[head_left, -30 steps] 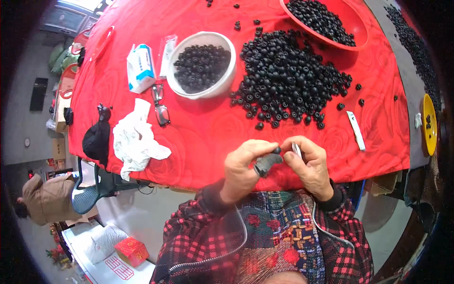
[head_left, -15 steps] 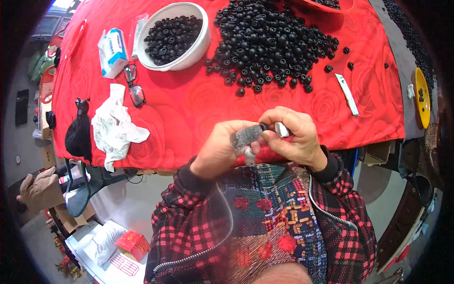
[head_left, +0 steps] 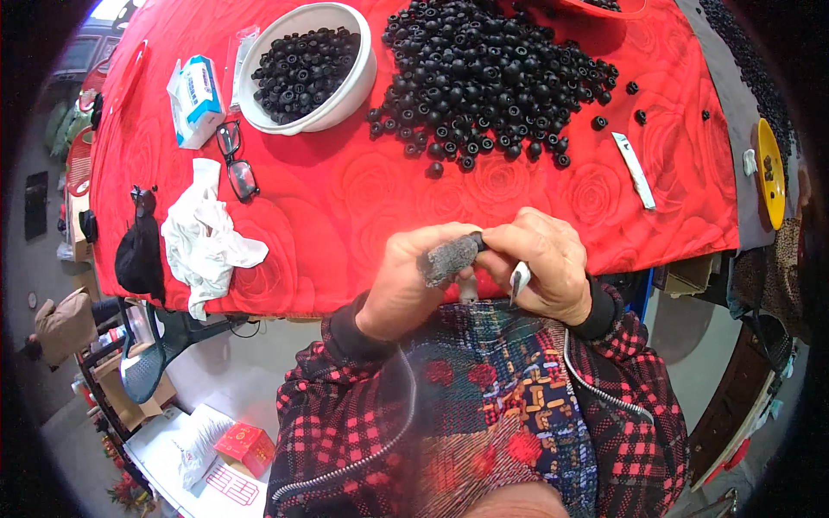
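My two hands meet just over the table's near edge. A grey, rough-textured cover sits at the fingers of my left hand; it looks worn on a digit. At its tip a small black round piece is pinched, with my right fingertips touching it. Below shows a whitish wrapped fingertip. My right hand is closed around a small white tool, whose narrow dark-edged end points down toward my lap; its exact kind is unclear.
Beyond my hands lies a heap of black round pieces. Left of it stand a white bowl of similar pieces, a tissue pack, glasses and a white cloth. At right are a white strip and a yellow dish.
The white tool in my right hand has turned so its narrow end points down. The grey cover has tilted, its black-tipped end rising. Both hands stay together.
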A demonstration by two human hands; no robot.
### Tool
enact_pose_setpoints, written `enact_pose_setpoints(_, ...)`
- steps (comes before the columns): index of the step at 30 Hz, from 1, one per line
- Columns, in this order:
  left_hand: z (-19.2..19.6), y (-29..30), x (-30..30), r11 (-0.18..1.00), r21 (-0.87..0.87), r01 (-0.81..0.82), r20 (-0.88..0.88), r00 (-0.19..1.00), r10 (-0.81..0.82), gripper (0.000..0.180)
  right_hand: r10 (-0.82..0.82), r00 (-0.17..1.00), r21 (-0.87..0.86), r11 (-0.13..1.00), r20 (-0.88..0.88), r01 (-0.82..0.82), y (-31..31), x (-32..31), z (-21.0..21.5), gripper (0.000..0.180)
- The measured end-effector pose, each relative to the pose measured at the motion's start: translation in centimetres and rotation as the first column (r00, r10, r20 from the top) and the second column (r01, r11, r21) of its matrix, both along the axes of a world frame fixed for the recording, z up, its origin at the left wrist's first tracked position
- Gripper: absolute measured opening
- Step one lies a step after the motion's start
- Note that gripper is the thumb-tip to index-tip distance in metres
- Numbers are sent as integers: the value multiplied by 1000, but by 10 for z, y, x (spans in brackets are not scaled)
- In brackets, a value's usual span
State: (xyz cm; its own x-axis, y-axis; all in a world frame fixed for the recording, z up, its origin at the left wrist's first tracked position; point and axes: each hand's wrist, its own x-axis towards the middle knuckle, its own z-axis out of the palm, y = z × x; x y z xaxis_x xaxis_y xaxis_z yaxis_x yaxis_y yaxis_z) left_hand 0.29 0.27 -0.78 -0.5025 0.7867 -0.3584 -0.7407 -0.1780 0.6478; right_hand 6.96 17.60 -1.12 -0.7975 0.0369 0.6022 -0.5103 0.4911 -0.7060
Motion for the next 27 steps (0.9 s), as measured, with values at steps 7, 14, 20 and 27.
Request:
enact_pose_setpoints(7, 1, -3, -3, 1000, 22, -1, -171, 985, 5, 22, 114, 945, -194, 979, 306, -55, 15, 5, 14, 26)
enact_pose_setpoints(14, 1, -3, -3, 999, -25, 33, -198, 980, -37, 22, 77, 936, -76, 996, 342, -54, 13, 0, 11, 20)
enact_pose_setpoints(20, -5, -3, -3, 999, 19, 36, -181, 983, -32, 23, 101, 922, -63, 995, 375, -83, 15, 0, 10, 20)
enact_pose_setpoints(27, -10, -3, -5, 999, -3, 53, -212, 976, -52, 24, 144, 918, -123, 987, 369, -105, 18, 0, 6, 20)
